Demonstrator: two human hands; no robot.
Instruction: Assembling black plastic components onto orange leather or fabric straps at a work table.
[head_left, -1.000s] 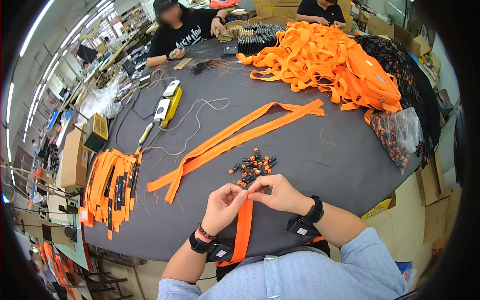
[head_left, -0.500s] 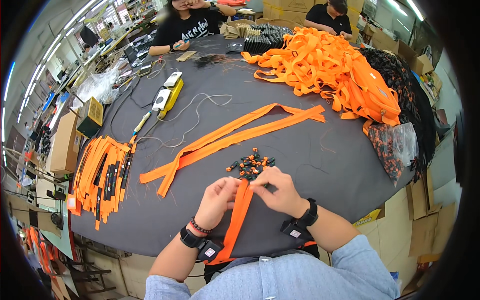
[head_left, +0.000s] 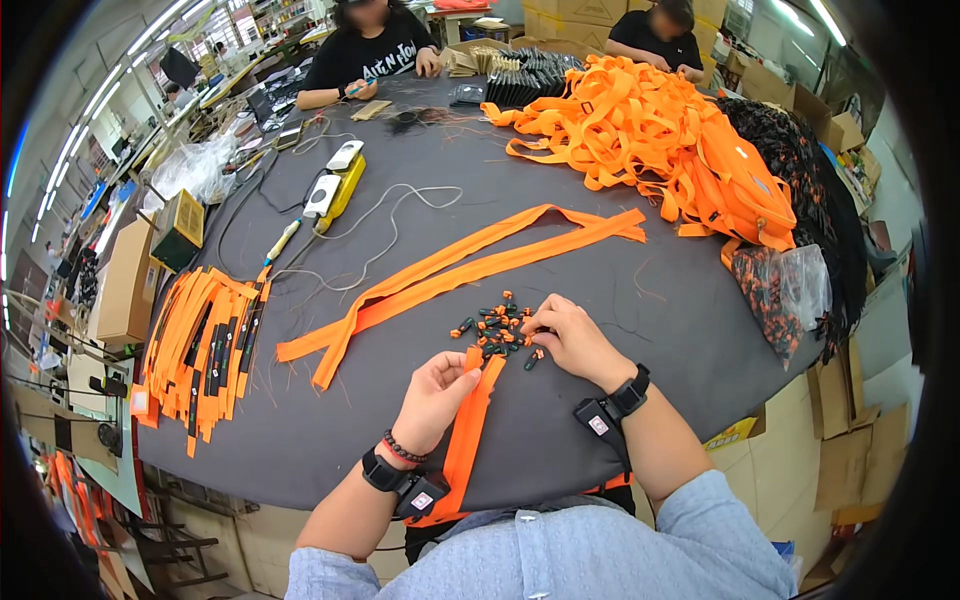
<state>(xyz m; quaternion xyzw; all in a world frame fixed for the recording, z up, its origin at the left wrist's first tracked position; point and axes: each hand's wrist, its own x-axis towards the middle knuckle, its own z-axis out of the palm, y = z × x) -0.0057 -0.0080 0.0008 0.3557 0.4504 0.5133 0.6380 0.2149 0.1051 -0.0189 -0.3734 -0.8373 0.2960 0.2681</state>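
Left hand (head_left: 436, 392) pinched the top end of an orange zipper tape (head_left: 466, 432) between thumb and fingers; the tape ran from that hand down toward the person's body, lying flat on the dark grey table (head_left: 330, 440) and dropping over its near edge. Right hand (head_left: 572, 338) was curled, fingertips down in a small pile of orange and dark zipper sliders (head_left: 495, 325) just beyond the tape's end; whether it had one pinched could not be told. The pile sat on the table between the two hands and a pair of long orange tapes (head_left: 470, 266), which lay diagonally across the table's middle, well apart from the held tape. Both wrists carried black straps with small sensor boxes. At the person's left, a stack of finished orange strips with dark zippers (head_left: 197, 345) lay near the table edge. A yellow and white hand tool (head_left: 335, 187) with its cord lay further out. A large heap of orange webbing (head_left: 650, 135) covered the far right of the table, a clear bag of small parts (head_left: 780, 290) beside it. Two other people sat at the far side.
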